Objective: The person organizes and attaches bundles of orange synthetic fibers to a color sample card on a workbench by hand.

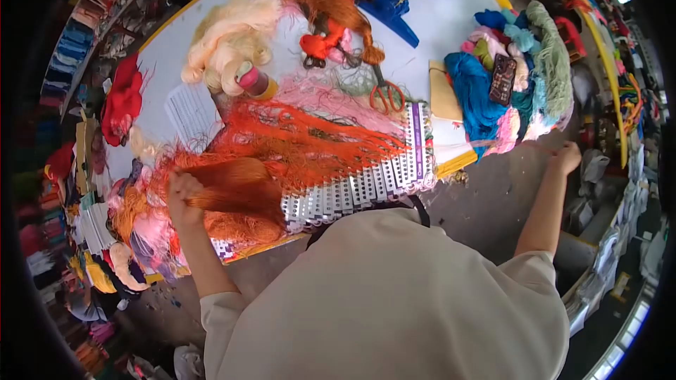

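My left hand (184, 188) is closed around a rust-orange skein of thread (239, 186), whose loose end spreads to the right, blurred by motion. My right hand (565, 159) is stretched far out to the right, past the table edge, with its fingers closed. A faint pinkish strand runs from the table side towards it. Between the hands lies a row of white punched cards (352, 186) with orange threads (303, 141) fanning out from them. Orange-handled scissors (387, 97) rest above the cards.
A heap of blue, green and pink skeins (468, 91) sits at the right. Cream skeins (232, 35), a thread cone (255, 82), a printed sheet (191, 114) and a blue tool (391, 14) lie farther back. Shelves of coloured yarn (67, 56) stand at the left.
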Action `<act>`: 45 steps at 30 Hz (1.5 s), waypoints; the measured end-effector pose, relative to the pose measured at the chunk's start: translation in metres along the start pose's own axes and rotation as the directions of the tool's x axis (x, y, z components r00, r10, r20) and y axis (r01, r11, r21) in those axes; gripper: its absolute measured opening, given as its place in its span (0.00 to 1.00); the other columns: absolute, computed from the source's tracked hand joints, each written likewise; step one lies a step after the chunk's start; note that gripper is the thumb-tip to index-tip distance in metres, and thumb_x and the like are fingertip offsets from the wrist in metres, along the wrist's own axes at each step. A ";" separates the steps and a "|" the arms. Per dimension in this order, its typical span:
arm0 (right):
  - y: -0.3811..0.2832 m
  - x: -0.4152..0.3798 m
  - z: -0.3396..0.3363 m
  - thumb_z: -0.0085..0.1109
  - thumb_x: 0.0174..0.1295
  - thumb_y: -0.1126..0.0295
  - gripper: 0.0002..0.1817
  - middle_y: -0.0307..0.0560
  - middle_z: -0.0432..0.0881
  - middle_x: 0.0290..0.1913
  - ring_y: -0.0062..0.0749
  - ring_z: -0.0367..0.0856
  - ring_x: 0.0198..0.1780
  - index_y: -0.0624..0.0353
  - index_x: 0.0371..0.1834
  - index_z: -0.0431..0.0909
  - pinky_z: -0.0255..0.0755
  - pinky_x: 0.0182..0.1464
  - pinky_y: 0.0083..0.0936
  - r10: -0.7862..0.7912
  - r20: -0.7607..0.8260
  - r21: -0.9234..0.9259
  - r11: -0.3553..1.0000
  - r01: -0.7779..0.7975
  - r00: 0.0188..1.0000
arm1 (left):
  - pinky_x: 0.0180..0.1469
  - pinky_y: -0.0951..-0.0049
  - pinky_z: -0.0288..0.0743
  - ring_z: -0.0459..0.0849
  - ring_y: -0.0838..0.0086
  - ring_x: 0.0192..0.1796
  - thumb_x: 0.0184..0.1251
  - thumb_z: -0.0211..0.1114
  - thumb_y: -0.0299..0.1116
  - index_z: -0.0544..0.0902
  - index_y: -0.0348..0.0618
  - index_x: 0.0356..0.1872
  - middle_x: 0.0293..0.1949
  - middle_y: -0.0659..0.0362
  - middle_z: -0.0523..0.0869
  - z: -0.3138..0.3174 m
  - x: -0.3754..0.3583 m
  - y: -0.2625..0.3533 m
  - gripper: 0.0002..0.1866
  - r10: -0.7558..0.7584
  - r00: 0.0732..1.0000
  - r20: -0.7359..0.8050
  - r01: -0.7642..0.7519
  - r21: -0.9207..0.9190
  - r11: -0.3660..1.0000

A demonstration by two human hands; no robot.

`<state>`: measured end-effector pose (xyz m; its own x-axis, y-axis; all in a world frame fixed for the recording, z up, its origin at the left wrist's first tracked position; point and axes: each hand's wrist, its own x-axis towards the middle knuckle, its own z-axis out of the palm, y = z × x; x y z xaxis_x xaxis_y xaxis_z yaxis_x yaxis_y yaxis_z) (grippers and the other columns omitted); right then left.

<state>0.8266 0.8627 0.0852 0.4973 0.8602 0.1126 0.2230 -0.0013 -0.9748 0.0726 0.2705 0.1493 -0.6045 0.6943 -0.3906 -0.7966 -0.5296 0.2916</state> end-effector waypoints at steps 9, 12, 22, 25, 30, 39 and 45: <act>0.079 -0.196 0.123 0.42 0.74 0.62 0.13 0.35 0.71 0.25 0.22 0.70 0.28 0.55 0.39 0.76 0.67 0.32 0.24 -0.219 0.858 -0.093 0.824 0.559 0.465 | 0.15 0.85 0.54 0.60 0.90 0.15 0.76 0.50 0.34 0.68 0.36 0.65 0.16 0.72 0.62 0.082 0.028 -0.175 0.21 -0.268 0.942 0.202 0.265 0.044 0.963; 0.081 -0.306 0.147 0.49 0.70 0.66 0.06 0.40 0.73 0.22 0.27 0.71 0.23 0.54 0.42 0.74 0.68 0.28 0.30 0.213 0.957 -0.252 0.947 0.201 0.195 | 0.15 0.85 0.52 0.59 0.89 0.15 0.71 0.59 0.36 0.77 0.38 0.49 0.17 0.71 0.67 0.013 0.045 -0.269 0.13 -0.384 0.916 -0.118 0.396 0.435 0.809; 0.079 -0.376 0.172 0.49 0.69 0.58 0.09 0.55 0.83 0.32 0.55 0.82 0.37 0.48 0.44 0.71 0.73 0.38 0.48 0.312 0.943 -0.174 0.761 0.625 -0.117 | 0.21 0.73 0.65 0.72 0.77 0.19 0.64 0.64 0.37 0.84 0.33 0.32 0.25 0.56 0.85 -0.064 0.049 -0.432 0.14 -0.157 0.754 -0.638 0.657 0.741 0.141; 0.080 -0.374 0.168 0.51 0.68 0.59 0.09 0.54 0.82 0.33 0.55 0.82 0.39 0.49 0.45 0.71 0.73 0.40 0.46 0.317 0.941 -0.191 0.785 0.589 -0.118 | 0.21 0.71 0.65 0.74 0.75 0.19 0.63 0.65 0.36 0.83 0.35 0.29 0.22 0.59 0.81 -0.077 0.054 -0.443 0.12 -0.150 0.761 -0.631 0.649 0.746 0.151; 0.075 -0.367 0.174 0.48 0.69 0.60 0.09 0.56 0.82 0.33 0.57 0.81 0.38 0.50 0.46 0.68 0.73 0.39 0.48 0.331 0.937 -0.244 0.851 0.464 -0.114 | 0.20 0.75 0.59 0.68 0.79 0.17 0.64 0.63 0.29 0.79 0.41 0.26 0.19 0.65 0.75 -0.076 0.062 -0.447 0.07 -0.264 0.739 -0.620 0.673 0.696 0.250; 0.083 -0.366 0.173 0.53 0.66 0.60 0.10 0.54 0.83 0.34 0.53 0.82 0.40 0.52 0.45 0.71 0.73 0.42 0.45 0.339 0.928 -0.255 0.880 0.400 -0.155 | 0.25 0.77 0.66 0.76 0.80 0.25 0.63 0.66 0.29 0.82 0.39 0.31 0.26 0.64 0.81 -0.100 0.055 -0.450 0.04 -0.056 0.964 -0.262 0.267 0.956 0.126; 0.094 -0.364 0.172 0.55 0.65 0.58 0.12 0.52 0.83 0.34 0.51 0.82 0.40 0.53 0.44 0.73 0.73 0.42 0.43 0.367 0.920 -0.295 0.883 0.366 -0.142 | 0.24 0.81 0.61 0.70 0.85 0.22 0.65 0.65 0.33 0.84 0.40 0.40 0.25 0.65 0.80 -0.072 0.049 -0.421 0.08 -0.230 0.846 -0.481 0.514 0.618 0.596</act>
<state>0.5225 0.6368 -0.0804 -0.7597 0.3465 -0.5502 0.6264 0.1630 -0.7623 0.3789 0.4928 -0.0556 -0.3258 0.4746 -0.8177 -0.7876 0.3423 0.5124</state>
